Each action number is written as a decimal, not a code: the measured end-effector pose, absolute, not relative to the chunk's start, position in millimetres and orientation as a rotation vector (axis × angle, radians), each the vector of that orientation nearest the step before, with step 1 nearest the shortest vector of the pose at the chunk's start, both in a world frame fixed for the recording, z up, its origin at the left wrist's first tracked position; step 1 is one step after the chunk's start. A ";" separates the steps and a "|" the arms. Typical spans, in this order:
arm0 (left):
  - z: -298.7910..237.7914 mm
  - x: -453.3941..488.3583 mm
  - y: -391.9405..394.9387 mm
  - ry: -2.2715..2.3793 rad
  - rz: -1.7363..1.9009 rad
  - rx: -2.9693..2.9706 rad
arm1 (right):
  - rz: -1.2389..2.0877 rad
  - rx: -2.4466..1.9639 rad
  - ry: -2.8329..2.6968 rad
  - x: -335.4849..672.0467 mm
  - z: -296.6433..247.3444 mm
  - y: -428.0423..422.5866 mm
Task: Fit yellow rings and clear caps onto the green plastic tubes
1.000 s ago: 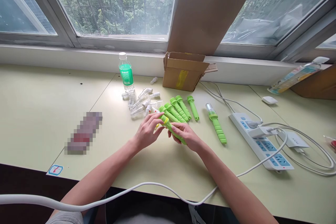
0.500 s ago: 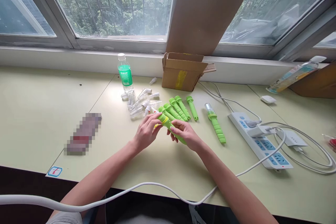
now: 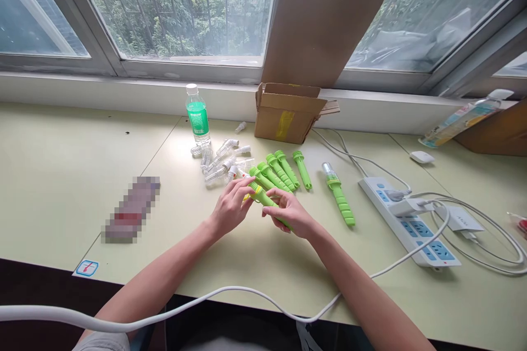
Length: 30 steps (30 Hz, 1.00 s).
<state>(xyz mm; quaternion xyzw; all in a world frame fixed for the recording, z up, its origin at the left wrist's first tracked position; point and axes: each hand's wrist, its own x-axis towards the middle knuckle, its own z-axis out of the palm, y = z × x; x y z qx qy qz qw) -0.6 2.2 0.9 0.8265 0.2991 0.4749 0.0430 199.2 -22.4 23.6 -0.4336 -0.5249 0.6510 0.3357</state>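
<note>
My right hand [image 3: 290,213] is wrapped round a green ribbed handle [image 3: 263,199] held just above the table. My left hand [image 3: 230,205] pinches the handle's near end, where a bit of yellow shows. Just beyond them lie several more green handles [image 3: 280,171] in a row. One finished green handle with a clear cap [image 3: 338,193] lies apart to the right. A heap of clear plastic caps [image 3: 220,160] sits behind my left hand.
A green-labelled water bottle [image 3: 196,115] and an open cardboard box [image 3: 287,111] stand by the window sill. A white power strip [image 3: 411,222] with plugs and cables lies right. A white cable [image 3: 230,292] crosses the table's front edge. A blurred flat object [image 3: 132,208] lies left.
Both hands stay together on the green handle; my fingers have shifted slightly along it and the handle's end has dropped a little. Nothing else has moved.
</note>
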 end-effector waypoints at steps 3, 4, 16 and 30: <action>0.9 -0.4 2.4 0.912 1.495 2.533 | 1.646 -1.071 -1.382 199.5 25.3 -21.2; 0.9 -0.4 2.6 0.908 1.509 2.536 | 1.634 -1.053 -1.393 199.9 26.3 -20.8; -0.2 -1.7 4.5 0.917 1.483 2.542 | 1.701 -1.119 -1.392 199.6 27.4 -24.1; 5.5 -2.0 1.7 0.889 1.516 2.547 | 1.686 -1.023 -1.429 204.3 28.8 -21.8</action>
